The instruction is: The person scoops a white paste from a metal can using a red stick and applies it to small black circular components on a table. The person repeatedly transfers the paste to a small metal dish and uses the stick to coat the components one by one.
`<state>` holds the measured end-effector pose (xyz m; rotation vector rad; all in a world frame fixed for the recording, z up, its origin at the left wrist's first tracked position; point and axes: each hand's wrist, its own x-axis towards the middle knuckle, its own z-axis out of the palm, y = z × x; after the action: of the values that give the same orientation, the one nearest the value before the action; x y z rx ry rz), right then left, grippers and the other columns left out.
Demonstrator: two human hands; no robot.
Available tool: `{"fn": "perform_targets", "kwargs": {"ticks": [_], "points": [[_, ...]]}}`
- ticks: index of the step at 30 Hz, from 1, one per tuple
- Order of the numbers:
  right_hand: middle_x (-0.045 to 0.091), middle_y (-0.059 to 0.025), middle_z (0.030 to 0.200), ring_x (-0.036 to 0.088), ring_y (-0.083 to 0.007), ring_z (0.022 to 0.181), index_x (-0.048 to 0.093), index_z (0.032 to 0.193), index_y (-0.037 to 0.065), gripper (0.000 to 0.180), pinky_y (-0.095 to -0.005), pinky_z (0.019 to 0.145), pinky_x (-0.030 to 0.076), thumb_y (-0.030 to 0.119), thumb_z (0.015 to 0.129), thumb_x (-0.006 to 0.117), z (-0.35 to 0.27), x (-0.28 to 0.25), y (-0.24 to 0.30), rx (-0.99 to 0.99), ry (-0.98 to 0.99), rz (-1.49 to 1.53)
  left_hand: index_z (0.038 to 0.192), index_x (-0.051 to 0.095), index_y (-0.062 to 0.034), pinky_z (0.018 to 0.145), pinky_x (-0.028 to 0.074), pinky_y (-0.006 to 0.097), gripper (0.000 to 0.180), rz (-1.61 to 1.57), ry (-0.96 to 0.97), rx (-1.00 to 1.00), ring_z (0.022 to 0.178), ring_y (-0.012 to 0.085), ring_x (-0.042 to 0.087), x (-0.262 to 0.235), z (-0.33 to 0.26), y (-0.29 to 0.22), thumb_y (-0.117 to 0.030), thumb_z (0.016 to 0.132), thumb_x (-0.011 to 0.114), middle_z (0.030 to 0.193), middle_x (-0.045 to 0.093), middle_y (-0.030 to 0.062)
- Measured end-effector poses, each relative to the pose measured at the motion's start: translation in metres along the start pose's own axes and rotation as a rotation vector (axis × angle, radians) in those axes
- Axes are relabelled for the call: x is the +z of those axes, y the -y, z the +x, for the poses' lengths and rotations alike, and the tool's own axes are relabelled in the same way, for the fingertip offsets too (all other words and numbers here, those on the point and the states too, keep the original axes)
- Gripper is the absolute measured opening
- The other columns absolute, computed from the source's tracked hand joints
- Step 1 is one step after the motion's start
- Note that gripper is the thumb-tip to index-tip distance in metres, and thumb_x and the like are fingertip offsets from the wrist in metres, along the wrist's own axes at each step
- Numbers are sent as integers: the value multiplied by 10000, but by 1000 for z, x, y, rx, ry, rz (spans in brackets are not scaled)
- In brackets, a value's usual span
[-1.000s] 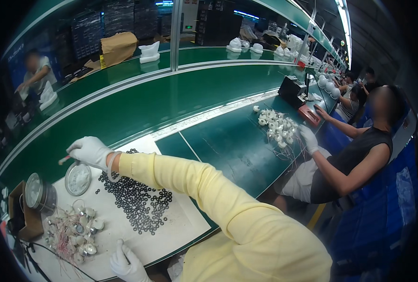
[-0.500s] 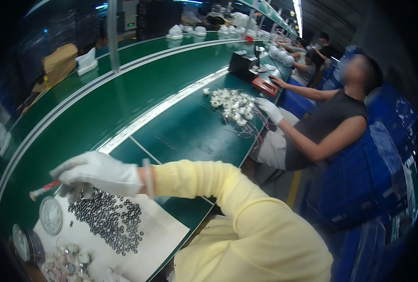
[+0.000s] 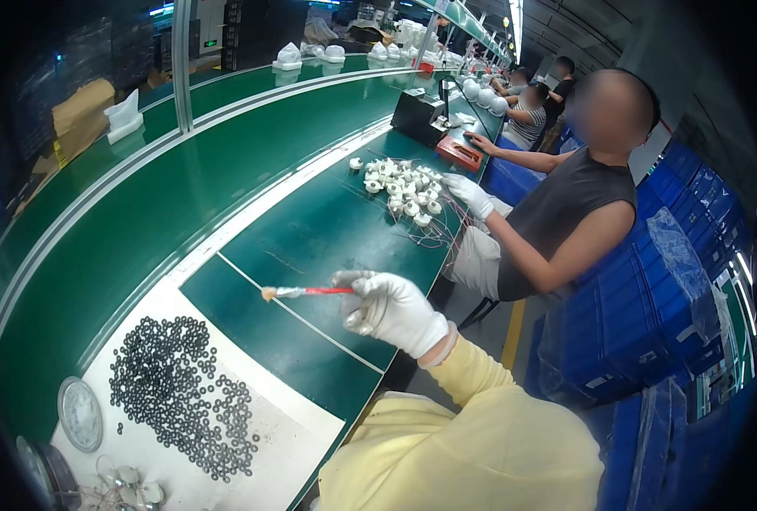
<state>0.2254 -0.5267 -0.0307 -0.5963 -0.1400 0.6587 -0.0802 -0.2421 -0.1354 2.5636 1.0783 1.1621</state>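
My right hand (image 3: 395, 315), in a white glove below a yellow sleeve, is raised over the green bench. Its fingers are closed round the red handle of a small brush (image 3: 327, 290), whose tan tip points left. Left of the hand, a heap of small black rings (image 3: 174, 383) is spread on a white sheet (image 3: 297, 430). Beside the rings is a round clear dish (image 3: 81, 416) with whitish contents. Small white parts with thin wires (image 3: 127, 490) lie at the bottom edge, near a dark round container (image 3: 50, 473). My left hand is out of view.
A co-worker's gloved hand (image 3: 470, 196) is at a pile of white wired parts (image 3: 404, 189) on the right. Beyond stand a black box (image 3: 418, 117) and a red tool (image 3: 459, 153). Blue crates (image 3: 617, 324) are stacked at right. A metal post (image 3: 182, 68) rises at the far left.
My right hand has swung right with the brush, from above the dish and rings to over the green bench. A bit of white glove at the bottom edge has gone from view.
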Motion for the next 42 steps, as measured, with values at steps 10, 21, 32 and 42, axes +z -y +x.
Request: {"fn": "perform_targets", "kwargs": {"ticks": [10, 21, 32, 42], "points": [[699, -156, 937, 668, -225, 743, 633, 1210, -25, 335, -308, 641, 511, 118, 913, 578, 2, 1, -4, -44, -68, -99, 1036, 735, 11, 729, 565, 380, 183, 28, -5, -5, 773, 303, 670, 4, -5, 9, -145, 947, 699, 905, 721, 160], [692, -173, 831, 659, -233, 632, 615, 1187, -91, 424, -321, 547, 512, 193, 873, 602, 19, 54, 1, -368, -282, -798, 1080, 735, -85, 623, 389, 406, 278, -170, 67, 21, 620, 276, 483, -11, 26, -19, -49, 810, 676, 663, 503, 53], [758, -149, 862, 721, -164, 766, 728, 1079, -52, 250, -250, 704, 542, 41, 896, 584, 160, 220, -138, -261, 779, -1512, 951, 751, -149, 487, 404, 390, 195, -134, -6, -27, 541, 243, 494, -23, 34, -25, -122, 759, 771, 615, 515, 2], [734, -158, 851, 712, -295, 746, 779, 1048, 105, 311, -347, 704, 550, 237, 868, 563, 273, 197, -243, -346, 762, -1807, 971, 759, -172, 487, 409, 389, 218, -147, 10, -22, 542, 242, 508, -23, 33, -25, -131, 758, 784, 609, 527, 3]]}}
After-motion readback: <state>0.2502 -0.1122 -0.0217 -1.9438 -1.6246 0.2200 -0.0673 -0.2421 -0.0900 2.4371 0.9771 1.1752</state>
